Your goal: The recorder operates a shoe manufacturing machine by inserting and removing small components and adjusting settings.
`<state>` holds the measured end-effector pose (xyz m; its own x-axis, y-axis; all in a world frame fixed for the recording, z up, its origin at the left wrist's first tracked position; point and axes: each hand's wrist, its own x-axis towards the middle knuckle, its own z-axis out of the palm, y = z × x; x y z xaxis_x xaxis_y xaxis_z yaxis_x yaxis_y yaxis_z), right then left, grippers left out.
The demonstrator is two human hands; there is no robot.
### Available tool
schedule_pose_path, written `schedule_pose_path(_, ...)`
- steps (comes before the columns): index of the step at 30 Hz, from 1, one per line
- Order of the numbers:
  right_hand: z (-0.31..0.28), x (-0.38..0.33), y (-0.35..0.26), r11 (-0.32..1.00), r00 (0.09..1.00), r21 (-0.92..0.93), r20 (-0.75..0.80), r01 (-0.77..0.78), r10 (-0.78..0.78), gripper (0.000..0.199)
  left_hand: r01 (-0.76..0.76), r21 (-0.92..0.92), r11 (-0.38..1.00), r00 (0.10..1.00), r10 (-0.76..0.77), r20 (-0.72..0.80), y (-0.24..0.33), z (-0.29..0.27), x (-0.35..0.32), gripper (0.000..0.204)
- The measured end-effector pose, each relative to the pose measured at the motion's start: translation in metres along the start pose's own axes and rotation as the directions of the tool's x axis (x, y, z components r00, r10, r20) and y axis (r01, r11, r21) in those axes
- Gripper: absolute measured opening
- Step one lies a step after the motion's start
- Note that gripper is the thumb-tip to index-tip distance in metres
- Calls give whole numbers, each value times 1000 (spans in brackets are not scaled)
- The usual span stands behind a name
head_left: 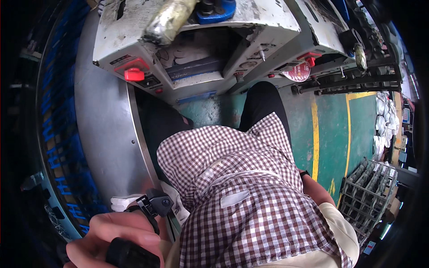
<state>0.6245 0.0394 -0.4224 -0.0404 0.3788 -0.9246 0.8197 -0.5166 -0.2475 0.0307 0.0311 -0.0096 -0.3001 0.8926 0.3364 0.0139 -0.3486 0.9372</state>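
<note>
Of the two hands, only the left hand (109,232) showed plainly, raised close to the camera at the lower left with its fingers curled. A black object (132,254) stood right against those fingers at the bottom edge, partly cut off; whether they were clamped on it could not be told. Around the left wrist sat a black strap bearing a small black device (159,202). The right hand was hidden behind the checked apron (250,192), so its state could not be told; a dark band (304,173) circled that wrist.

Just beyond the left wrist, a white glove (119,203) lay at the near end of a grey metal surface (103,116). Black-trousered knees were spread before a worn white machine (125,31), which carried a red switch (134,74), a blue part (216,12) on top and a shiny wrapped piece (167,24). To the right, yellow lines (315,134) crossed a green floor (333,152), with a metal rack (368,196) and white bundles (385,118) farther off.
</note>
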Motion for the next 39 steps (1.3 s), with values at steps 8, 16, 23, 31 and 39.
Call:
schedule_pose_path(8,21,18,13,964,967,-183,-131,193,-219,94,-323,-29,946,911,303,-281,-30,11,23,30)
schedule_pose_path(16,57,16,12,985,971,-172,-231,21,-61,107,138,-169,976,990,-140,5,31,54,31,17)
schedule_pose_path(23,-16,12,-37,933,957,-258,-77,251,-278,69,182,-74,981,980,-187,-70,62,145,-14,11)
schedule_pose_path(31,-126,-199,-298,-91,100,589,-284,803,-953,45,-159,214,964,974,118,193,66,200,-27,29)
schedule_pose_path(39,-84,-325,-349,-31,-319,892,-193,-450,-928,71,-242,432,869,966,258,22,78,245,-52,41)
